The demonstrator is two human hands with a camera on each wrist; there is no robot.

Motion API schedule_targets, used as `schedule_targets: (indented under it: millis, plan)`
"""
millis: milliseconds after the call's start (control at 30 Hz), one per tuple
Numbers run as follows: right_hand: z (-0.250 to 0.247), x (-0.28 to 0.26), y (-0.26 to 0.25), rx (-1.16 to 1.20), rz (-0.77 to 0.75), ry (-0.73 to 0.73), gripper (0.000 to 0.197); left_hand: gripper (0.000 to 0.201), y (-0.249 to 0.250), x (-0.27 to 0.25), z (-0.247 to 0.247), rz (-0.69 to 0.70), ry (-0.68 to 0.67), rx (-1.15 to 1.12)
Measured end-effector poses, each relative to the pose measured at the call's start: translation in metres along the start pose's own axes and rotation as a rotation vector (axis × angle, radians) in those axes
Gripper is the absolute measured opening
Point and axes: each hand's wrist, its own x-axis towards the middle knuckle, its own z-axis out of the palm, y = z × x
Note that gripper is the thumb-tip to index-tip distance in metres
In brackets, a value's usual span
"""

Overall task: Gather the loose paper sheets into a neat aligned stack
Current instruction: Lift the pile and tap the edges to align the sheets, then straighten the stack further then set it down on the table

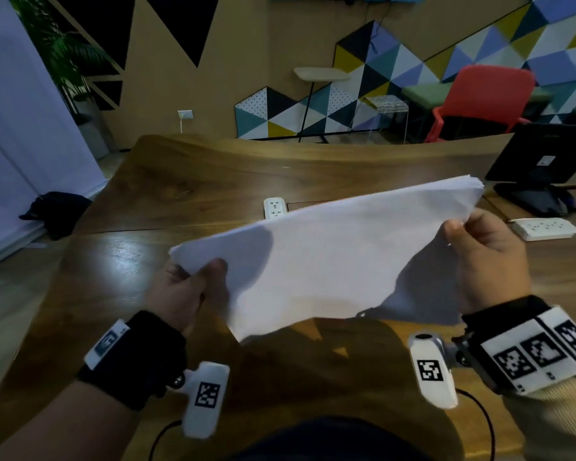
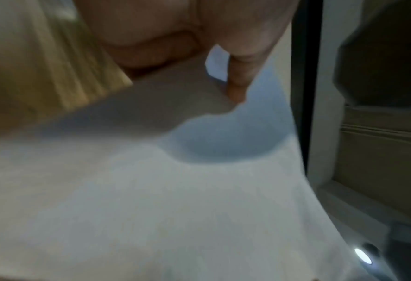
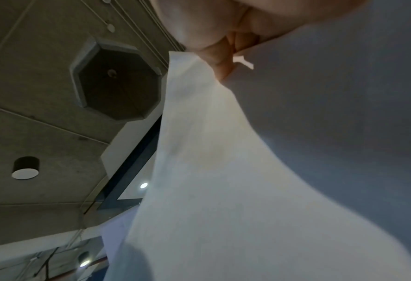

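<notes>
Both hands grasp the sheets (image 1: 330, 257): the left hand (image 1: 183, 294) pinches the near-left corner with its thumb on top and fingers beneath, and the right hand (image 1: 486, 261) pinches the right edge just below the far-right corner. The sheets are held in the air above the table (image 1: 187, 181), tilted so the right end sits higher and farther than the left, and they sag in the middle between the two grips. At the far-right corner the edges of several sheets show as a thin fanned layer. In the left wrist view, the thumb (image 2: 238, 76) lies on the top sheet; in the right wrist view the paper (image 3: 211, 152) drapes down from the fingers (image 3: 220, 59). Beyond the paper, a white socket (image 1: 274, 207) is set in the table, a power strip (image 1: 542, 228) lies to the right, and a dark monitor (image 1: 542, 154) stands behind it. Farther off is a red chair (image 1: 486, 98).
</notes>
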Motion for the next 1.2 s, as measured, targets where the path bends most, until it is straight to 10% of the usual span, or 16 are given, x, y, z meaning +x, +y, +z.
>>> schedule_targets:
  millis: [233, 500, 800, 1067, 1200]
  plan:
    - [0.005, -0.009, 0.01, 0.313, -0.045, 0.04, 0.005, 0.007, 0.032, -0.02, 0.022, 0.426, 0.096, 0.178]
    - [0.002, -0.041, 0.08, 0.057, 0.329, 0.015, 0.031, 0.016, -0.048, -0.014, 0.021, -0.004, 0.106, 0.425]
    - [-0.011, -0.033, 0.05, 0.203, 0.173, -0.079, 0.028, 0.01, -0.037, -0.016, 0.004, 0.173, 0.046, 0.272]
    - [-0.004, -0.041, 0.054, 0.232, 0.277, -0.105, 0.048, 0.055, -0.037, -0.024, 0.008, 0.203, -0.034, 0.125]
    - [0.006, -0.037, 0.057, 0.176, 0.29, 0.022, 0.017, 0.048, -0.031, -0.017, 0.017, 0.135, 0.046, 0.02]
